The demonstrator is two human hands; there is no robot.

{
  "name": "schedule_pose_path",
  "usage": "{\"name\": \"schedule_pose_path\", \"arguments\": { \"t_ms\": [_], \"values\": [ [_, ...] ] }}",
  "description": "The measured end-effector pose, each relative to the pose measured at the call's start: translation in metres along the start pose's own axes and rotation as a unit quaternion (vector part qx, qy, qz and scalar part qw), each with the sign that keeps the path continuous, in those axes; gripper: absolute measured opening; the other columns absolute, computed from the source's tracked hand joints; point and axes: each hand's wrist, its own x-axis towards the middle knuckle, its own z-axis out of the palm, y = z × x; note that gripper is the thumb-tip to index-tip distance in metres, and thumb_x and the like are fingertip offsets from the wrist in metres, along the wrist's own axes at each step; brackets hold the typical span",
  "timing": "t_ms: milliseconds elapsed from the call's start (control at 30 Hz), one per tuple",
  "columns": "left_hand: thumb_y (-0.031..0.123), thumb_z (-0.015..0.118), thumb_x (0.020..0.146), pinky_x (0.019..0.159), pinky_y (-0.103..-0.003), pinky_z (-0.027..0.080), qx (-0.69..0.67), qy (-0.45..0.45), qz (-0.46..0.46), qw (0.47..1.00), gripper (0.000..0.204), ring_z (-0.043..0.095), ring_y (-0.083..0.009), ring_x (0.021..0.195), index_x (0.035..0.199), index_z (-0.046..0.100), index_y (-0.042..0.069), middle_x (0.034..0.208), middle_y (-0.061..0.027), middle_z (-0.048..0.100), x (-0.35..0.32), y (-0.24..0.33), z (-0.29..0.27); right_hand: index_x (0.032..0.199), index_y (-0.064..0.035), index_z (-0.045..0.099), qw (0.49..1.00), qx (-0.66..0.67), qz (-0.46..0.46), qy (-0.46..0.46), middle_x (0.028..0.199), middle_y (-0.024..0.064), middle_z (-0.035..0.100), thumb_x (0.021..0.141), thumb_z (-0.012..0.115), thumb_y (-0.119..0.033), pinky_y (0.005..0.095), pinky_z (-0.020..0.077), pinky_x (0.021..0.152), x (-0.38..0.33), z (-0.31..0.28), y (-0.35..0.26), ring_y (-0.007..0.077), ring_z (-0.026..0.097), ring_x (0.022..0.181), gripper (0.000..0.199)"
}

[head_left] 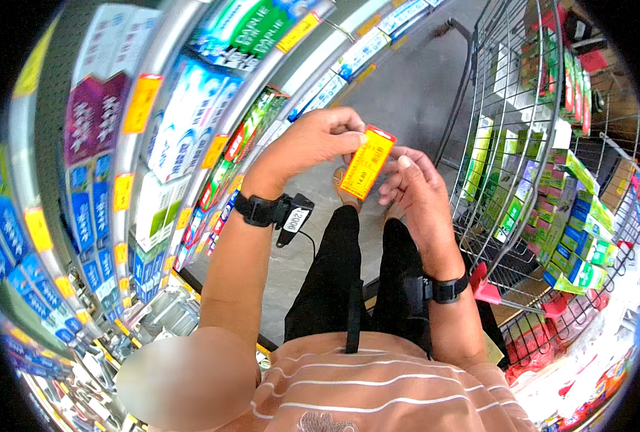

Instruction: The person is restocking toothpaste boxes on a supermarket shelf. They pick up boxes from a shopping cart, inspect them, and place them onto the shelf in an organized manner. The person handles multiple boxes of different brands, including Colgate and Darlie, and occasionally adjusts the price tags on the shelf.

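grey floor (400, 90); yellow tag (369, 165) pinched in left hand (311, 142); right hand (422, 193) beside it, fingers apart

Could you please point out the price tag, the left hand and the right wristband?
Price tag (369, 164): head view, middle of its yellow face.
Left hand (308, 146): head view, back of the hand.
Right wristband (449, 289): head view, its black face.

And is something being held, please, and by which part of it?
The left hand pinches a yellow price tag near its upper left edge; the right hand is beside it, contact unclear.
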Motion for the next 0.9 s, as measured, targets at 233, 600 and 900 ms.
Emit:
{"name": "schedule_pose_path", "arguments": {
  "t_ms": [233, 600, 900],
  "values": [
    [0.028, 0.061, 0.094, 0.064, -0.021, 0.042, 0.002, 0.043, 0.073, 0.996, 0.025, 0.054, -0.0048, 0.075, 0.101, 0.062, 0.004, 0.083, 0.0035, 0.059, -0.066, 0.072, 0.022, 0.106, -0.0028, 0.056, 0.995, -0.028, -0.036, -0.088, 0.089, 0.0064, 0.067, 0.098, 0.056, -0.018, 0.0269, 0.0531, 0.059, -0.042, 0.039, -0.072, 0.0119, 0.065, 0.068, 0.018],
    [0.026, 0.057, 0.096, 0.060, -0.021, 0.041, -0.072, 0.168, 0.158, 0.970, 0.021, 0.058, -0.0066, 0.070, 0.100, 0.060, 0.005, 0.079, 0.0004, 0.062, -0.163, 0.105, 0.057, 0.102, -0.0025, 0.050, 0.981, -0.013, -0.116, -0.152, 0.091, 0.0150, 0.067, 0.097, 0.047, -0.011, 0.0350, 0.0593, 0.063, -0.104, 0.066, -0.126, 0.0217, 0.070, 0.072, 0.011],
    [0.027, 0.060, 0.096, 0.056, -0.019, 0.040, -0.096, 0.210, 0.217, 0.948, 0.022, 0.057, -0.0049, 0.066, 0.100, 0.061, 0.006, 0.076, 0.0007, 0.062, -0.196, 0.116, 0.068, 0.104, -0.0013, 0.050, 0.966, -0.052, -0.126, -0.220, 0.092, 0.0156, 0.066, 0.096, 0.045, -0.015, 0.0360, 0.0594, 0.062, -0.137, 0.075, -0.141, 0.0229, 0.070, 0.070, 0.016]
  ]
}}
